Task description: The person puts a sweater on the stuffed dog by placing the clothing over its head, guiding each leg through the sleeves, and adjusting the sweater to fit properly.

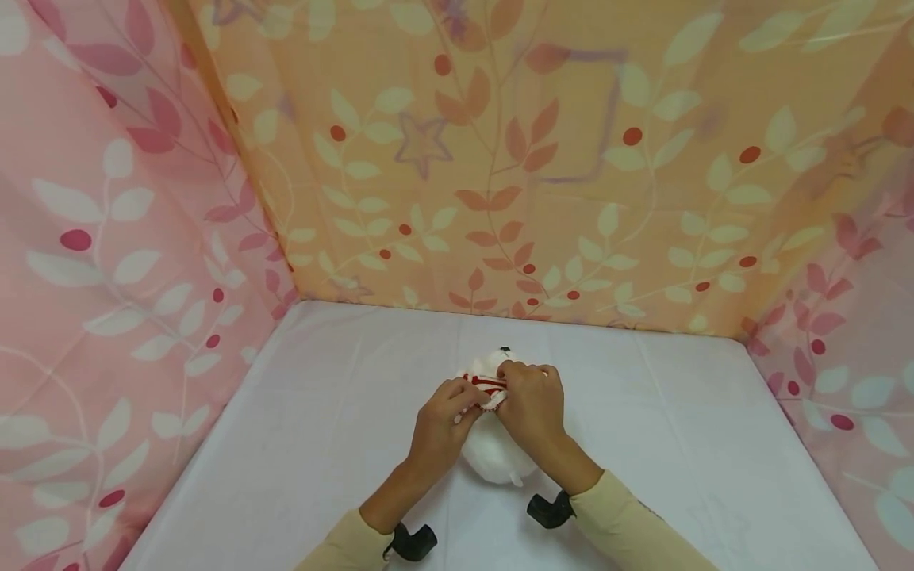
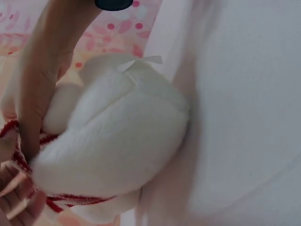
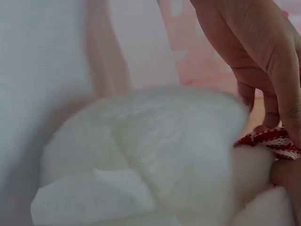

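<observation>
A white plush toy (image 1: 496, 456) with a small black nose lies on the table, its head end away from me. Around its neck area is a red-and-white knitted scarf (image 1: 489, 385); the left wrist view shows red edging of the scarf (image 2: 87, 199) against the fur. My left hand (image 1: 439, 428) pinches the scarf on the left side, and my right hand (image 1: 534, 406) holds it on the right, both close together over the toy. In the right wrist view a pale tag (image 3: 89, 200) sticks out from the plush body. The fingertips are partly hidden by the cloth.
The table (image 1: 343, 412) has a white cover. Behind it hangs an orange leaf-patterned curtain (image 1: 500, 159), with pink curtains (image 1: 107, 317) at both sides. Black wrist-worn devices (image 1: 551, 510) sit below both wrists.
</observation>
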Motion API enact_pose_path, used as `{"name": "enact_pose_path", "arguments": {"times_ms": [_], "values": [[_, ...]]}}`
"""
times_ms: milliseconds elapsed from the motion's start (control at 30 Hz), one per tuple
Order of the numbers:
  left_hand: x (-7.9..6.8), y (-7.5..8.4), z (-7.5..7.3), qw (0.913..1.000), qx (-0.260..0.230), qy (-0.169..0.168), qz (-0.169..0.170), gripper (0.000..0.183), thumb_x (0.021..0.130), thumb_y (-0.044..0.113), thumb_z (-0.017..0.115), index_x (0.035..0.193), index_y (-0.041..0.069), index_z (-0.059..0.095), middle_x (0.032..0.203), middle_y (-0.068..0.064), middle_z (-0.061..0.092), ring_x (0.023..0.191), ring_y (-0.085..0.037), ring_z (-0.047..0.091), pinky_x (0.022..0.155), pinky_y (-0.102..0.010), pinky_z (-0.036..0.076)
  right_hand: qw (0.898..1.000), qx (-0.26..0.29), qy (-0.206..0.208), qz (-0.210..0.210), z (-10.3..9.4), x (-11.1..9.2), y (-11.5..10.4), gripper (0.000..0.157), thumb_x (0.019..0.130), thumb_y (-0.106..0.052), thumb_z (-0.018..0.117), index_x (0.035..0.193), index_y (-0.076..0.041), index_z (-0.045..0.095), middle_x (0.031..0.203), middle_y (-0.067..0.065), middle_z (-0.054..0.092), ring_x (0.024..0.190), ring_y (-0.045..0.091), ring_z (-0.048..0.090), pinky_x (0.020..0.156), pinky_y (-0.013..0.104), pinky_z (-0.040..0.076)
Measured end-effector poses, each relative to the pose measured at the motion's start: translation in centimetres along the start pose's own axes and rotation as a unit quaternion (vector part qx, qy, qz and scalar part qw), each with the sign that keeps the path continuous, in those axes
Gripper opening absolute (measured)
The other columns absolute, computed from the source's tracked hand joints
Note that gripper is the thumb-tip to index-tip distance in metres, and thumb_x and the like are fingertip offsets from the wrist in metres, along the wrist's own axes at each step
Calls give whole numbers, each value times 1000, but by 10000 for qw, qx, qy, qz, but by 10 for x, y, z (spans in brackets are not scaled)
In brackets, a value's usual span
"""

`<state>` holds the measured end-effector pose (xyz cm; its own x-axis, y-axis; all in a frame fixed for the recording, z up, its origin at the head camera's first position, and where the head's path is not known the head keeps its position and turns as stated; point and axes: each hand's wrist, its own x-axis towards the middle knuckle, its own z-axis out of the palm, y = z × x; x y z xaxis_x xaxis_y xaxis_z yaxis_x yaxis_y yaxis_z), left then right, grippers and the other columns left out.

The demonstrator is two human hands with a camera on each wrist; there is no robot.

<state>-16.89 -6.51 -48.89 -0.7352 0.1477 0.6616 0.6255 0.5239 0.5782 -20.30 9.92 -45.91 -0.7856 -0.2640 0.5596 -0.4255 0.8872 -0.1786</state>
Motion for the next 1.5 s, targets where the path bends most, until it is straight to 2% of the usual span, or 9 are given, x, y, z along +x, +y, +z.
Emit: {"name": "enact_pose_path", "arguments": {"times_ms": [133,233,367,467,633,867,1000,1200,1500], "values": [[1,1,3,9989,388,-78,-243,20,86,10,82,102,19,71,98,9,63,86,-7,55,67,-20,51,9995,131,-196,-189,-3,0,6,26,73,-17,90,92,-8,74,87,7,76,79,24,72,90,53,50],[1,0,1,9979,436,-76,-463,23,86,8,82,103,17,69,98,8,62,86,-8,55,67,-25,53,9968,398,-540,-429,-9,2,11,30,75,-22,91,98,-10,75,89,4,75,84,21,71,91,54,49],[2,-2,-3,9977,298,-91,-606,27,85,1,81,105,16,70,96,6,62,86,-9,56,69,-30,55,9906,671,-1066,-536,-15,4,17,35,77,-30,90,103,-12,76,83,-3,69,78,15,64,92,51,48],[1,-5,-2,9975,416,-107,-559,29,86,0,79,110,17,76,95,7,61,84,-9,53,66,-26,52,9879,832,-1242,-417,-15,5,19,33,77,-31,90,102,-13,76,75,-8,61,70,11,55,90,48,48],[1,-5,1,9972,670,36,-337,26,84,1,81,104,18,81,93,8,58,84,-7,51,65,-21,48,9897,938,-1060,-224,-9,4,16,30,76,-29,91,96,-14,75,68,-10,54,63,10,47,81,45,48],[1,-2,3,9990,393,146,-121,21,83,-1,80,97,15,81,94,6,60,93,-10,55,72,-22,54,9947,683,-767,-63,-2,4,11,32,72,-34,93,90,-15,74,69,-6,62,62,12,53,81,45,50],[-1,0,4,9995,305,93,20,22,82,-1,80,97,15,81,95,5,60,94,-11,55,74,-23,54,9962,563,-667,0,0,3,10,32,69,-30,94,86,-15,73,70,-4,66,63,15,57,80,46,52],[-4,4,7,9998,136,-47,162,23,83,-2,79,98,15,81,97,5,61,96,-12,56,78,-21,55,9974,564,-438,72,7,-1,12,26,68,-20,91,83,-14,71,67,-3,64,61,16,55,77,46,52],[-4,5,11,9989,36,-173,430,23,84,-1,79,99,16,81,96,5,61,93,-12,56,77,-20,53,9994,292,-155,-55,11,-3,16,24,70,-19,90,80,-13,69,69,1,68,61,22,61,69,46,51]]}}
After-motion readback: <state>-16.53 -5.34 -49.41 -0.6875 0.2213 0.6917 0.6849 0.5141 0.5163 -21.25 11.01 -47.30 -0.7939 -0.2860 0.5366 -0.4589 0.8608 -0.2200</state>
